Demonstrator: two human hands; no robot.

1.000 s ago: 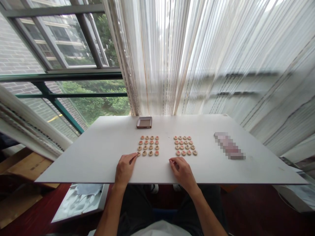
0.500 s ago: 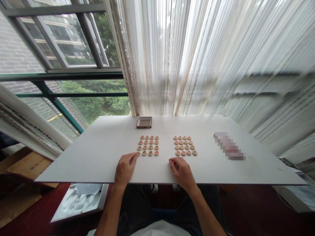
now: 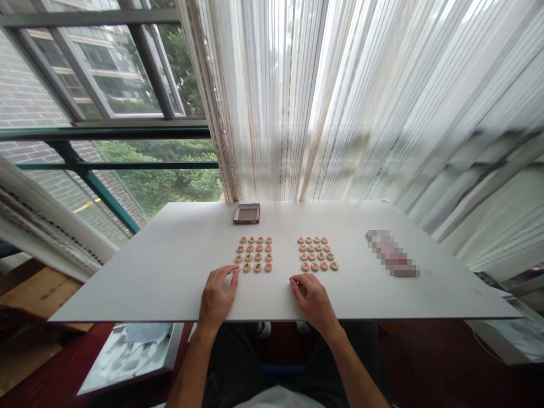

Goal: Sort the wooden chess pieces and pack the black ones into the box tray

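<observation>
Round wooden Chinese chess pieces with red or black characters lie in two square grids, a left group (image 3: 258, 257) and a right group (image 3: 317, 256). With thumb and forefinger, my left hand (image 3: 216, 296) pinches the near-left corner Chinese chess piece (image 3: 237, 269) of the left group, partly covering it. My right hand (image 3: 313, 296) rests on the white table in front of the right group, apart from its pieces. Its fingers are curled in, fingertips together, with nothing visible between them.
The white table (image 3: 170, 283) ends at a near edge just in front of my body. An open shallow box (image 3: 247, 221) sits at the back, left of centre. A blurred-out pinkish object (image 3: 391, 254) lies to the right. Curtains (image 3: 272, 113) hang behind the table.
The fingers of my left hand have closed around the corner Chinese chess piece they were beside. My right hand stays in much the same place. The camera view has shifted slightly.
</observation>
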